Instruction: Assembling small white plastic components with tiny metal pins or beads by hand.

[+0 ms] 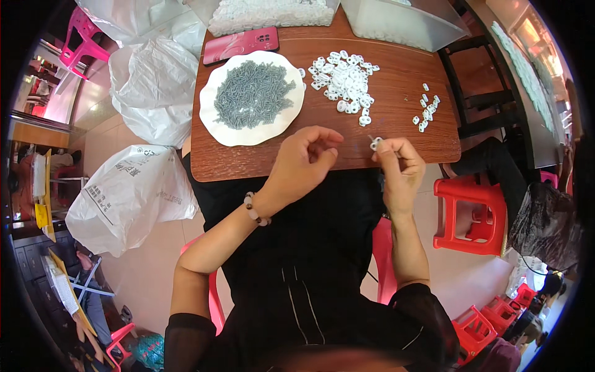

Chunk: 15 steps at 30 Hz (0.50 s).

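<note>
A small white piece (pixel 375 143) is clamped between thumb and forefinger of the right hand (pixel 401 170), at that hand's ten o'clock, apparently so its outer edge is left exposed. The left hand (pixel 304 155) is held with thumb and forefinger apart, nothing seen between; the plate (pixel 245 137) of grey tubes (pixel 254 93) at its ten-thirty and the white pile (pixel 347 80) at one o'clock seem placed for easy reach.

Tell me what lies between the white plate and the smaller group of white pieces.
The larger heap of white pieces lies there, as the head view shows.
</note>
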### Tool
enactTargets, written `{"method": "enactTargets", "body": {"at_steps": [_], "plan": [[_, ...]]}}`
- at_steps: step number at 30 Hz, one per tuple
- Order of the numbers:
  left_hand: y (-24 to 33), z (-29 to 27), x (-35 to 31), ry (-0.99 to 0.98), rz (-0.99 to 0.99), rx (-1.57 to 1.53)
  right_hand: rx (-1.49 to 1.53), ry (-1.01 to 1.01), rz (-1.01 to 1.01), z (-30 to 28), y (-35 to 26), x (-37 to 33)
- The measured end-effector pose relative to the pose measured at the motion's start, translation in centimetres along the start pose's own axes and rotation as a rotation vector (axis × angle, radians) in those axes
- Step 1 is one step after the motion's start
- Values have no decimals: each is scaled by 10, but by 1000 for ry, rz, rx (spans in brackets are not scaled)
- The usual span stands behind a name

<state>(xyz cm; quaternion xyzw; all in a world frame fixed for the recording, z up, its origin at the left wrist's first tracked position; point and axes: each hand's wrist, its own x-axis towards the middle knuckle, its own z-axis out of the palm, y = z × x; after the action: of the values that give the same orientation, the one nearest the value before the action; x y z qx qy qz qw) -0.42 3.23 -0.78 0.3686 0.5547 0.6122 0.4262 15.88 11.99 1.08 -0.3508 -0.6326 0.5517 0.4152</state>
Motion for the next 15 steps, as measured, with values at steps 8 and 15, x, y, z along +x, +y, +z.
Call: {"method": "enactTargets", "body": {"at_steps": [8, 15], "plan": [[0, 30, 55, 59, 571, 856, 113, 125, -93, -22, 1, 8], [-9, 39, 76, 24, 602, 1141, 162, 94, -84, -22, -2, 8]]}}
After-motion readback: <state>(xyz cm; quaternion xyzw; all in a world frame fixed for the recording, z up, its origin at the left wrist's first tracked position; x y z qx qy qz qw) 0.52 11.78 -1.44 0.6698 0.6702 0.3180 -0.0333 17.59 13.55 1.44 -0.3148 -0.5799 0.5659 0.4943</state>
